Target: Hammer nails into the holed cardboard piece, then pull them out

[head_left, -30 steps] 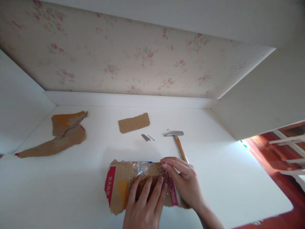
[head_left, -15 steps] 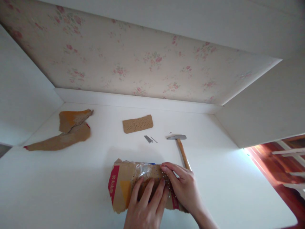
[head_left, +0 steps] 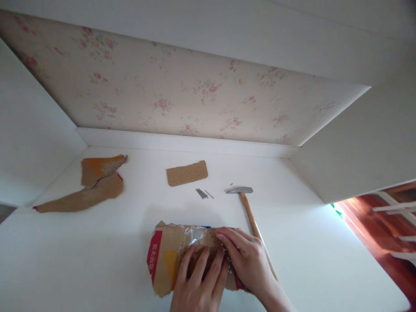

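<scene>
Your cardboard (head_left: 169, 242) lay at the table's (head_left: 97, 260) 6 o'clock edge, hardly moved in the last second. Your left hand (head_left: 198, 288) and right hand (head_left: 250, 264) still pressed flat on it, fingers spread, gripping nothing. It was torn, brown and hole-pocked under crinkly clear film (head_left: 195, 237), with steel nails (head_left: 202, 193) at 12, a wooden-handled hammer (head_left: 247, 203) at 1 and ragged scraps (head_left: 94, 186) at 10.

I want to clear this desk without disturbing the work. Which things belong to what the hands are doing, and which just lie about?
In use: cardboard, pressed flat by left hand and right hand; probably hammer and nails, as the cardboard bears rows of small dots.
Lying about: perforated strip; torn scraps at far left.
</scene>
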Demonstrator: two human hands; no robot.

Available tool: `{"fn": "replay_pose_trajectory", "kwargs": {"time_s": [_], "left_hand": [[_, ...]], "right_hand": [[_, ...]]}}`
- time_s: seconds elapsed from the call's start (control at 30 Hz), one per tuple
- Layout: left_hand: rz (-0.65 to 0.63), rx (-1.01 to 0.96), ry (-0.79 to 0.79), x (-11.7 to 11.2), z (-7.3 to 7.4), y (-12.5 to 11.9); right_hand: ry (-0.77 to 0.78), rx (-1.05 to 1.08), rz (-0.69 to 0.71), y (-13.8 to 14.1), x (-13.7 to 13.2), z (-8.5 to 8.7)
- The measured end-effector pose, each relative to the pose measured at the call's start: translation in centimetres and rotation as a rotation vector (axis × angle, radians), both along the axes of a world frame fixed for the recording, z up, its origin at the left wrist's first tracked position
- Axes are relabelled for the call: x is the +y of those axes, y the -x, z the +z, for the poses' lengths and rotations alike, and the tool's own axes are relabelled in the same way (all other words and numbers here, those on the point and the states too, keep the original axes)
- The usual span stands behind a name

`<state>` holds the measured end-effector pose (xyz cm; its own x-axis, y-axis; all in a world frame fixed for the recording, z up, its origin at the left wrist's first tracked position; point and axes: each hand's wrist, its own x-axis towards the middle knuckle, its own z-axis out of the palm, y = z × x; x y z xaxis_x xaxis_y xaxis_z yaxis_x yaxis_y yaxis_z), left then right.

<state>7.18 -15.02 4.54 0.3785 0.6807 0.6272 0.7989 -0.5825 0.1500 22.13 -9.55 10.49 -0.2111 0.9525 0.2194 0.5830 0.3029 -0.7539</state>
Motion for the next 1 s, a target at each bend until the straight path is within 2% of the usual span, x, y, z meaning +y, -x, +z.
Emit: {"fn": "replay_pose_trajectory", "kwargs": {"time_s": [0.13, 0.33, 0.47, 0.53, 0.67, 0.9, 1.0], "left_hand": [[-0.039, -0.024, 0.011, 0.4, 0.7, 0.5], [-0.119, -0.123, 0.107, 1.9, 3.3, 1.0], [-0.03, -0.173, 0.299, 2.5, 4.3, 0.6], [0.042, -0.191, 0.339, 2.9, 4.6, 0.4], [0.106, -0.158, 0.333, 4.0, 4.8, 0.4], [-0.001, -0.222, 0.24, 4.9, 3.6, 0.7], [-0.01, -0.22, 0.231, 5.0, 3.6, 0.6]], "right_hand": [[-0.035, -0.019, 0.036, 0.1, 0.0, 0.2], [-0.001, 0.02, 0.062, 0.2, 0.2, 0.3], [0.029, 0.038, 0.062, 0.1, 0.2, 0.4], [0.048, 0.043, 0.076, 0.0, 0.1, 0.4], [0.08, 0.04, 0.1, -0.2, 0.0, 0.4], [0.074, 0.039, 0.099, -0.5, 0.1, 0.4], [0.075, 0.039, 0.088, -0.5, 0.3, 0.6]]}}
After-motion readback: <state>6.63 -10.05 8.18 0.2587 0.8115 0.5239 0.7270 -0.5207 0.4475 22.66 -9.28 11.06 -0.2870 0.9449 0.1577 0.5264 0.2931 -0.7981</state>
